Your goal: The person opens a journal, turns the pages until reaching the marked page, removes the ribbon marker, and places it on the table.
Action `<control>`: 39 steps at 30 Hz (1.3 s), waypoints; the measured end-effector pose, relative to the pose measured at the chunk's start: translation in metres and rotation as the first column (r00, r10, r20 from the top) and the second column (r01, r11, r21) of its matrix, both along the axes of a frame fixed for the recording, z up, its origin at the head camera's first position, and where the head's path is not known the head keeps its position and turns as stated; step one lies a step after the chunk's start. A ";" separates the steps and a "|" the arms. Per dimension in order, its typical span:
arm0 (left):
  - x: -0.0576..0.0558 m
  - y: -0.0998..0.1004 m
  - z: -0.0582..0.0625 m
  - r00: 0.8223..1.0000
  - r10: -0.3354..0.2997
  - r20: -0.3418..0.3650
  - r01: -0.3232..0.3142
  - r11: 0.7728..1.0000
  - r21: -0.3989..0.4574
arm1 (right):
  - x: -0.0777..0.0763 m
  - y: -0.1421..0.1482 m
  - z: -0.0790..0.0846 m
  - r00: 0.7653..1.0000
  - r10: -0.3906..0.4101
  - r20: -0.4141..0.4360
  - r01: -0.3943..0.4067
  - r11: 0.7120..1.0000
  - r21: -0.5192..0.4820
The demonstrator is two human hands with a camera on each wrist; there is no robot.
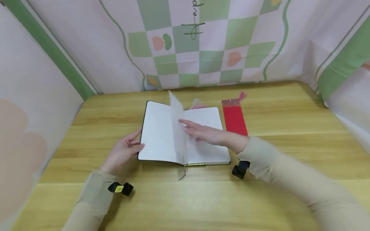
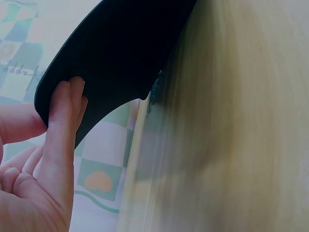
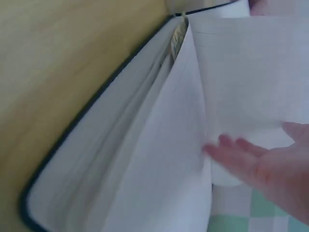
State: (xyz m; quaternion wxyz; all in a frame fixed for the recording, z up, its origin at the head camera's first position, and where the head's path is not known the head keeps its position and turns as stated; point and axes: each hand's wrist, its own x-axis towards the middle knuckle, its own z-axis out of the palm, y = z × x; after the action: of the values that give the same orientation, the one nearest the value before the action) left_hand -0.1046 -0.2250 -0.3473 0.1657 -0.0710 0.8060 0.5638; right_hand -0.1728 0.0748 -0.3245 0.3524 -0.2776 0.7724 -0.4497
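Note:
A notebook [image 1: 157, 134] with a dark cover lies spread on the table, its pages pale. My left hand [image 1: 122, 150] pinches the outer edge of its left side, thumb above and fingers beneath. From below, the left wrist view shows the black cover [image 2: 111, 53] lifted off the table in those fingers. One page [image 1: 177, 128] stands up near the middle, blurred by motion. Against that page rests my right hand [image 1: 206, 133], its fingers extended. In the right wrist view the fingers [image 3: 236, 157] look straight and grip nothing.
Right of the notebook lies a red bookmark [image 1: 234, 118] with a pink tassel [image 1: 242, 96]. Pink and clear strands [image 1: 196, 105] stick out past the notebook's top edge. A thin ribbon [image 1: 182, 175] hangs from its bottom. Behind the wooden table [image 1: 202, 199] is a checked curtain [image 1: 186, 64].

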 end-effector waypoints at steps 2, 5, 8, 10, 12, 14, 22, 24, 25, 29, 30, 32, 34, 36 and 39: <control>0.000 0.001 0.001 1.000 -0.003 -0.005 0.004 1.000 0.003 | 0.002 -0.009 -0.003 0.990 0.069 -0.120 -0.056 0.992 0.109; 0.000 0.001 0.000 1.000 -0.011 -0.013 0.011 1.000 0.016 | 0.005 -0.021 -0.005 0.953 0.160 -0.256 -0.089 0.959 0.268; 0.000 0.002 0.000 1.000 -0.013 -0.015 0.014 0.999 0.034 | 0.009 -0.031 -0.007 0.925 0.235 -0.298 -0.094 0.903 0.420; 0.000 0.002 -0.001 1.000 -0.014 -0.016 0.015 0.999 0.034 | 0.011 -0.037 -0.008 0.921 0.257 -0.293 -0.081 0.862 0.501; 0.001 0.002 -0.002 1.000 -0.012 -0.019 0.013 0.999 0.046 | 0.014 -0.043 -0.011 0.921 0.268 -0.283 -0.060 0.814 0.578; 0.001 0.001 -0.003 1.000 -0.015 -0.026 0.017 0.999 0.049 | 0.016 -0.047 -0.013 0.926 0.263 -0.270 -0.033 0.770 0.638; 0.003 -0.005 -0.001 0.999 -0.027 -0.046 0.030 0.996 0.079 | 0.022 -0.059 -0.017 0.929 0.236 -0.284 0.035 0.709 0.704; 0.003 -0.005 -0.001 0.998 -0.024 -0.051 0.027 0.997 0.079 | 0.022 -0.061 -0.016 0.933 0.221 -0.284 0.046 0.709 0.704; 0.003 -0.005 -0.002 0.998 -0.023 -0.054 0.027 0.997 0.076 | 0.022 -0.062 -0.016 0.933 0.220 -0.286 0.049 0.708 0.705; 0.002 -0.003 -0.005 0.998 -0.020 -0.067 0.023 0.999 0.048 | 0.019 -0.065 -0.014 0.925 0.224 -0.306 0.055 0.719 0.693; 0.002 -0.003 -0.005 0.997 -0.019 -0.069 0.022 0.999 0.044 | 0.018 -0.066 -0.013 0.923 0.227 -0.312 0.053 0.725 0.686; 0.002 -0.003 -0.007 0.998 -0.013 -0.065 0.016 0.999 0.047 | 0.015 -0.066 -0.012 0.920 0.234 -0.315 0.043 0.739 0.673; 0.002 -0.003 -0.007 0.998 -0.012 -0.059 0.014 0.999 0.048 | 0.012 -0.064 -0.011 0.919 0.242 -0.312 0.026 0.752 0.659; 0.002 -0.002 -0.007 0.999 -0.008 -0.049 0.009 0.999 0.033 | 0.008 -0.059 -0.010 0.921 0.243 -0.304 0.011 0.764 0.645; 0.002 -0.001 -0.006 0.999 -0.003 -0.039 0.004 1.000 0.019 | 0.003 -0.047 -0.009 0.930 0.233 -0.284 0.000 0.773 0.634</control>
State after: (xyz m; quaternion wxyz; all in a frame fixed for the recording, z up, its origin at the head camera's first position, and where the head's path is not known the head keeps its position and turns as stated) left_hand -0.1029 -0.2263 -0.3529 0.1516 -0.0571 0.8037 0.5726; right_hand -0.1702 0.0275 -0.3334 0.3099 -0.2679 0.9079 -0.0894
